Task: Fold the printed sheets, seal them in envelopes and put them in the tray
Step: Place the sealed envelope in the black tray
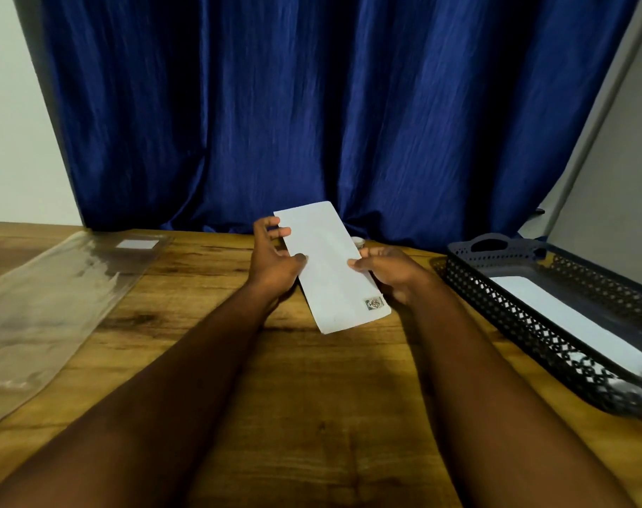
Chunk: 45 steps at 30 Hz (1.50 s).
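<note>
My forearms point(147, 397) reach forward over the tabletop point(312, 416). The left hand point(272, 265) curls its fingers point(275, 232) round the white envelope point(330, 269) at its left edge. The right hand point(393, 273) pinches the right edge. The envelope hangs tilted between them, above the wood, stamp corner nearest me. To the right, apart, the black tray point(513, 317) holds a second envelope point(568, 317). A clear plastic sleeve point(48, 298) lies far left.

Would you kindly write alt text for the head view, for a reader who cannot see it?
The left hand and right hand hold a white stamped envelope over a wooden table. A dark lattice tray on the right holds white paper.
</note>
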### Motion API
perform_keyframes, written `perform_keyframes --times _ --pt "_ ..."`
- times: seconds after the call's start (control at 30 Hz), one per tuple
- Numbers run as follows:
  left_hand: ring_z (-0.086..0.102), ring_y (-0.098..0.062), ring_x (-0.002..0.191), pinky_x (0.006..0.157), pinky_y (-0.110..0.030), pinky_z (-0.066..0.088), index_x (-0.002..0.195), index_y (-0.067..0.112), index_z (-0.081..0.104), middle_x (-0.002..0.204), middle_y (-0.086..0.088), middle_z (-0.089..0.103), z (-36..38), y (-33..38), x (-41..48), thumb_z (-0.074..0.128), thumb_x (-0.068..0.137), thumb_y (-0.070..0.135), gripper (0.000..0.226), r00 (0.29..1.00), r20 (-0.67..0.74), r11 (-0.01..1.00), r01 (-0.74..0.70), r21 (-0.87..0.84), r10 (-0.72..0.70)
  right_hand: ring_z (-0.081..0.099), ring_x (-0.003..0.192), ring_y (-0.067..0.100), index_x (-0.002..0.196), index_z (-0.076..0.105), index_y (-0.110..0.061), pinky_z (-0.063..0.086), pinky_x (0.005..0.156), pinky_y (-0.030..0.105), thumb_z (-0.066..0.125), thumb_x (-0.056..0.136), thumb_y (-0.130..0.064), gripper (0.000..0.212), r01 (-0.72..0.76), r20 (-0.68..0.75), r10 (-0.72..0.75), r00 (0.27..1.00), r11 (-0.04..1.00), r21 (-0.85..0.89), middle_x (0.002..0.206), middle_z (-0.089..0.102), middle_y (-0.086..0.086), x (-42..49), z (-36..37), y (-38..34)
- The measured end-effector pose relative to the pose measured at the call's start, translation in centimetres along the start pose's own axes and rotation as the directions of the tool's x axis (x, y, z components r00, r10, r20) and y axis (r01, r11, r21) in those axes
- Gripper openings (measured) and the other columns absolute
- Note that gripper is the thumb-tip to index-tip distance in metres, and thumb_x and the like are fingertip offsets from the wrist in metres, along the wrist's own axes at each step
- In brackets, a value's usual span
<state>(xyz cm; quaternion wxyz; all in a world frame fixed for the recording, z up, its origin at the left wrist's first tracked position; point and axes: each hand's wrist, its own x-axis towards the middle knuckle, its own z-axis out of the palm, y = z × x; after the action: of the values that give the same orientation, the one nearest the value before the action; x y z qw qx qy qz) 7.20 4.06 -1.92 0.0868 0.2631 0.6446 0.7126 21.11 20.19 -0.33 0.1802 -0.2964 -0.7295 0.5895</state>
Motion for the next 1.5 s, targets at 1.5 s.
perform_keyframes --times 1.5 --pt "0.058 -0.028 0.117 0.094 -0.040 0.051 0.109 0.026 0.054 0.129 -0.004 0.056 27.0 2.0 -14.3 0.074 0.093 0.035 0.027 0.991 0.110 0.982 -0.090 0.164 0.072 0.060 0.106 0.024 0.125 0.071 -0.006 0.045 0.086 0.031 0.069 0.100 -0.037 0.039 -0.298 -0.318 0.045 0.947 0.489 -0.820 0.122 0.064 0.008 -13.2 -30.1 4.9"
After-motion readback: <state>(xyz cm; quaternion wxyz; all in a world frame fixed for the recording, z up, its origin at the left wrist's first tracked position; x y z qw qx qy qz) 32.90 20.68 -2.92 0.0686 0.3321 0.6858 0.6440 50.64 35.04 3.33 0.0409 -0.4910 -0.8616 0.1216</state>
